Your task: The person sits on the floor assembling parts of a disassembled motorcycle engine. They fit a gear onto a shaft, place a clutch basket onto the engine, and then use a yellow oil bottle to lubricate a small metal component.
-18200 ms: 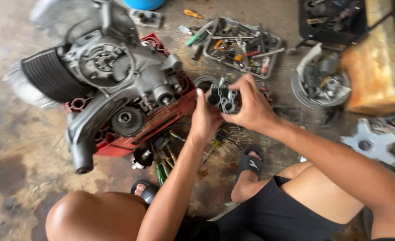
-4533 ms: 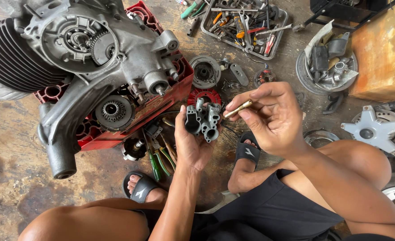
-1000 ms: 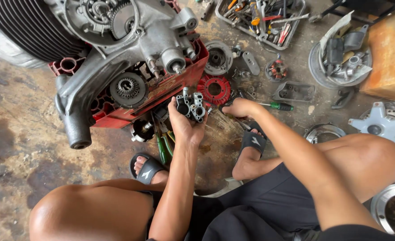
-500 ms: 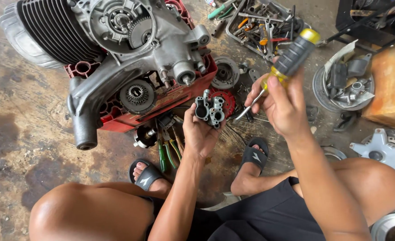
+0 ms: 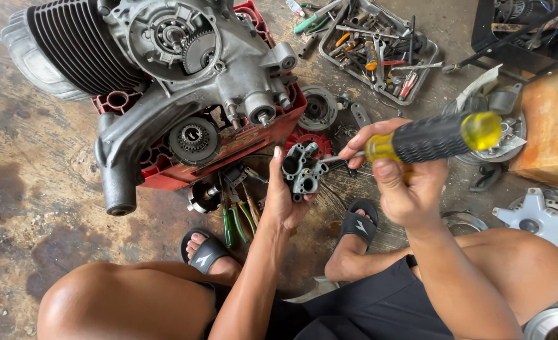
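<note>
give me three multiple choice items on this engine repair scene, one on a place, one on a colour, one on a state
1. Where does the engine rest?
A. on a red crate
B. on a wooden bench
C. in the tool tray

2. What colour is the end of the screwdriver handle?
A. blue
B. yellow
C. white

3. What is the left hand doing?
A. lying flat on the floor
B. gripping pliers
C. holding a small metal part

Key: 1 A, the red crate shows under it; 2 B, the cap is yellow; 3 C, its fingers wrap the small metal part while the right hand holds the screwdriver.

Black shorts [image 5: 379,308], black slide sandals [image 5: 358,223]
</note>
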